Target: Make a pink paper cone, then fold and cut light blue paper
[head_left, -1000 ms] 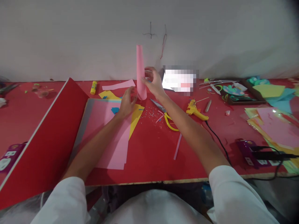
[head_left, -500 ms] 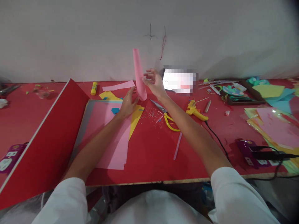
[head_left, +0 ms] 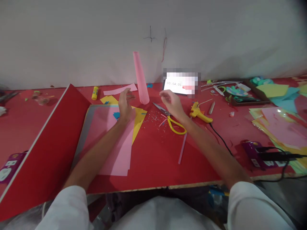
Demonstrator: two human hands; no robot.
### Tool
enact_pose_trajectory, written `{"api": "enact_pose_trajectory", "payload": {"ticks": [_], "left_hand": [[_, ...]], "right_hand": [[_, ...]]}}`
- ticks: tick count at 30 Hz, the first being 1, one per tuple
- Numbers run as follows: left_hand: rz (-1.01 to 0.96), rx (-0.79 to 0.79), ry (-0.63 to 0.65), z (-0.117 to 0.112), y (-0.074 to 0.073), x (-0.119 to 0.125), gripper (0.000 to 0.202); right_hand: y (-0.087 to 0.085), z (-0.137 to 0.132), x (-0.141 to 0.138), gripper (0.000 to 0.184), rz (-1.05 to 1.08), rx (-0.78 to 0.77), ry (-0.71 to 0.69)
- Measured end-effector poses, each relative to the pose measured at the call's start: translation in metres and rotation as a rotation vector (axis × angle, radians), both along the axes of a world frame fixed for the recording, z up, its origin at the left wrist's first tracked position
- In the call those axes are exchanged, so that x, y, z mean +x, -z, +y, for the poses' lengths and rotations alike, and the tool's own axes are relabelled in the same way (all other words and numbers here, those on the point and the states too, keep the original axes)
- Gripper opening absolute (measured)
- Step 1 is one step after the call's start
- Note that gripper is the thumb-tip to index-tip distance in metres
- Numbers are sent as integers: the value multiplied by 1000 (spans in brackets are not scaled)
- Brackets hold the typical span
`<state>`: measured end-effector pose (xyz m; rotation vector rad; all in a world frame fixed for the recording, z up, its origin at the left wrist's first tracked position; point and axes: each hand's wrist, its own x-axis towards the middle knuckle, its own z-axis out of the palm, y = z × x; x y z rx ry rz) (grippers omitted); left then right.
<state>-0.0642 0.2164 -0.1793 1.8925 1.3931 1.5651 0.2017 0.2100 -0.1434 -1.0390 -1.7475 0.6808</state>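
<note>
A pink paper tube [head_left: 141, 78] stands upright on the red table, leaning slightly, with neither hand touching it. My left hand [head_left: 126, 103] is just to its left, fingers apart and holding nothing, above pink paper sheets [head_left: 115, 147] and yellow paper [head_left: 139, 119]. To the tube's right, my right hand [head_left: 173, 103] hovers with curved, parted fingers and nothing in them. Beneath and beside that hand lie scissors [head_left: 176, 125] with yellow handles, their blades pointing toward the tube. Small blue paper pieces [head_left: 116, 115] rest near my left wrist.
A red board [head_left: 48, 143] stands tilted at the left. Behind are a glue stick [head_left: 95, 93], a pink strip [head_left: 120, 89] and a lit screen [head_left: 177, 83]. On the right lie a yellow glue gun [head_left: 200, 113] with a cord, a purple power box [head_left: 257, 156] and a dark tray [head_left: 249, 103].
Both hands have drawn away from the pink paper tube, the left to the left and the right to the right and lower. The tube now stands on its own.
</note>
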Motion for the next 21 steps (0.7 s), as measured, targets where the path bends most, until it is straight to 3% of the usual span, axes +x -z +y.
{"api": "enact_pose_trajectory", "payload": {"ticks": [1,4,6,9,15,18,21], "left_hand": [[2,88,3,-8,-4,5,62],[161,181,197,-41,-19,31,49],[202,175,319,-63,-32,55,47],[61,81,396,-84,-52,90,52],[-220,-205,512,-69,-82,118,61],[-217,-165,514,-60,-89,122,66],[-195,-134,517,-57,-86,128,62]], "right_hand": [[1,-12,4,23,11,3,-7],[4,-45,8,20,67,-64,-57],[7,-64,5,22,100,-126,-124],[10,-86,2,34,121,-131,-178],[6,-111,7,55,-117,144,-44],[5,-113,7,69,-247,187,-42],[6,-114,4,75,-297,196,-52]]}}
